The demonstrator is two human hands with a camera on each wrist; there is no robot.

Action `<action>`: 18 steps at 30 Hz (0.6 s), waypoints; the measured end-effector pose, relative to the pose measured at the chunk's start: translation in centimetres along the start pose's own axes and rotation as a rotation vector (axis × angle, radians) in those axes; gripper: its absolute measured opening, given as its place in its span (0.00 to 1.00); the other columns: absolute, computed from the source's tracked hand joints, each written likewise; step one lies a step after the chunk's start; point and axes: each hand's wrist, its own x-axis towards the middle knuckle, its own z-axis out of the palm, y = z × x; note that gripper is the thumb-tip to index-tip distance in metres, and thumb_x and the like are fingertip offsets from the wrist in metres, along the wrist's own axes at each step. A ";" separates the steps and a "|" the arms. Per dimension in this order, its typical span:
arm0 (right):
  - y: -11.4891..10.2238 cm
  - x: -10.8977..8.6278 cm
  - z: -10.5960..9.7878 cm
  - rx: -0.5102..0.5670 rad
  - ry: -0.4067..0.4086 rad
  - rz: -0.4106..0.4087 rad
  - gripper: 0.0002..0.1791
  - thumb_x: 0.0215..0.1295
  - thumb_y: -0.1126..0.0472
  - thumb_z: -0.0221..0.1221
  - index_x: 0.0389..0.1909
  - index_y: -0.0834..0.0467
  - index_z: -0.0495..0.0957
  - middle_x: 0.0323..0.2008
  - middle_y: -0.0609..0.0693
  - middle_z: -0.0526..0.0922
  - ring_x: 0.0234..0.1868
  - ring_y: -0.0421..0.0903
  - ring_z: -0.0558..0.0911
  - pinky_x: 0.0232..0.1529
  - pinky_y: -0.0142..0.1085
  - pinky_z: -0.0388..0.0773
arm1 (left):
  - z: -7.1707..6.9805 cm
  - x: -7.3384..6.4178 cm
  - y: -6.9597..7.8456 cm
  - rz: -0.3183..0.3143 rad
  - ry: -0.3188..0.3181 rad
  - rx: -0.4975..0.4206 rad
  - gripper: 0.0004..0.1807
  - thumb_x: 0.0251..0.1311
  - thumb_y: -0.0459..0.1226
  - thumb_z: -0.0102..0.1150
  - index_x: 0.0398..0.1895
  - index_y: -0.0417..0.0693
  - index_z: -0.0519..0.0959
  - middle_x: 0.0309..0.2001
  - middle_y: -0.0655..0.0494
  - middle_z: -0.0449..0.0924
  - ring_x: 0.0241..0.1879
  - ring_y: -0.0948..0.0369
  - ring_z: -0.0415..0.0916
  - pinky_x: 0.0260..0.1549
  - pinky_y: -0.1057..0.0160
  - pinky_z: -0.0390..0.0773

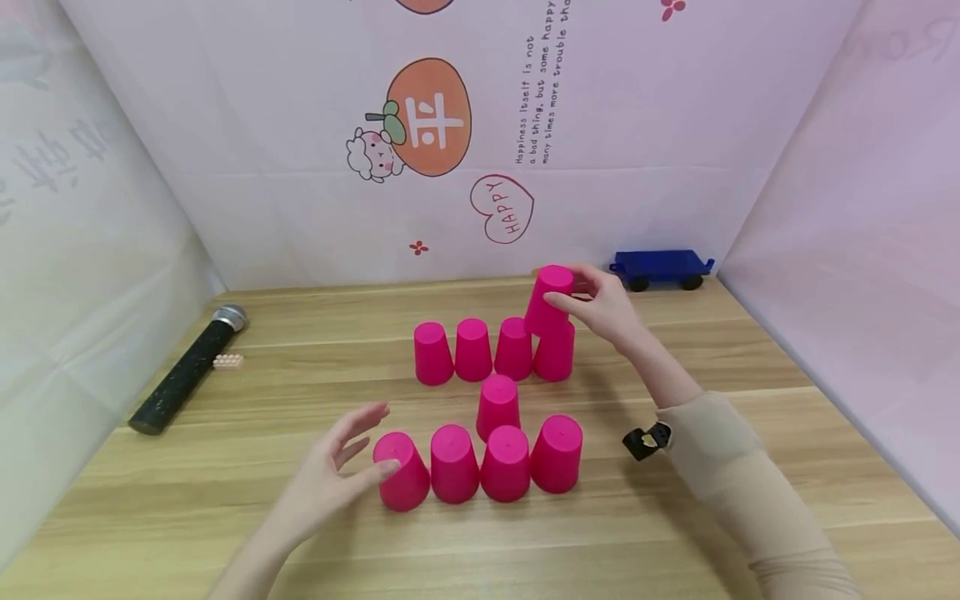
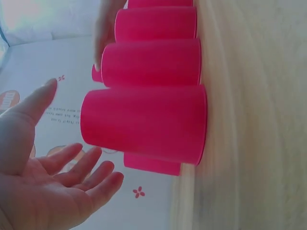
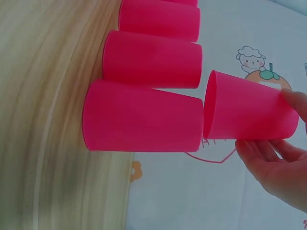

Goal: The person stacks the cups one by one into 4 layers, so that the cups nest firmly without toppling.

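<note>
Bright pink cups stand upside down on the table in two rows. In the back row, several cups (image 1: 473,350) stand side by side, ending at the right with one cup (image 1: 555,354). Over that right end my right hand (image 1: 600,304) holds another upside-down cup (image 1: 550,300) between thumb and fingers; its rim is at the top of the end cup (image 3: 144,117). My left hand (image 1: 330,471) is spread around the leftmost front cup (image 1: 403,475), and the left wrist view shows the fingers apart from that cup (image 2: 144,124). Several front cups (image 1: 454,467) continue to the right.
A lone pink cup (image 1: 498,408) stands between the rows. At the left lie a black microphone (image 1: 187,371) and a small pale studded block (image 1: 228,361). A blue toy wagon (image 1: 660,267) stands by the back wall (image 1: 300,208). White side walls flank the wooden table (image 1: 300,350).
</note>
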 end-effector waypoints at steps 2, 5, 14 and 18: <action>0.0 0.1 0.4 0.004 0.003 0.015 0.31 0.60 0.51 0.62 0.62 0.58 0.68 0.54 0.59 0.76 0.57 0.55 0.75 0.56 0.49 0.75 | 0.3 -0.2 0.0 -0.010 0.004 0.001 0.35 0.50 0.39 0.70 0.62 0.46 0.67 0.62 0.48 0.71 0.63 0.47 0.66 0.59 0.48 0.70; 0.0 0.2 0.7 0.009 0.004 0.031 0.31 0.60 0.51 0.62 0.62 0.58 0.68 0.54 0.59 0.76 0.58 0.55 0.75 0.56 0.49 0.76 | 0.8 -0.3 -0.1 -0.025 0.009 0.003 0.36 0.47 0.38 0.72 0.61 0.45 0.68 0.61 0.47 0.71 0.63 0.47 0.67 0.58 0.49 0.71; 0.0 0.3 1.4 0.012 0.009 0.016 0.30 0.60 0.52 0.62 0.61 0.59 0.68 0.54 0.59 0.76 0.57 0.56 0.75 0.57 0.49 0.75 | 1.2 -0.3 -0.1 -0.110 -0.035 -0.010 0.34 0.46 0.36 0.72 0.58 0.41 0.70 0.54 0.47 0.76 0.56 0.51 0.73 0.55 0.54 0.76; 0.1 0.3 1.5 0.012 0.014 0.006 0.29 0.60 0.53 0.63 0.61 0.59 0.69 0.53 0.60 0.77 0.56 0.57 0.76 0.58 0.50 0.74 | 1.2 -0.3 -0.2 -0.128 -0.033 -0.024 0.32 0.46 0.34 0.71 0.57 0.41 0.71 0.53 0.47 0.77 0.55 0.51 0.74 0.54 0.57 0.77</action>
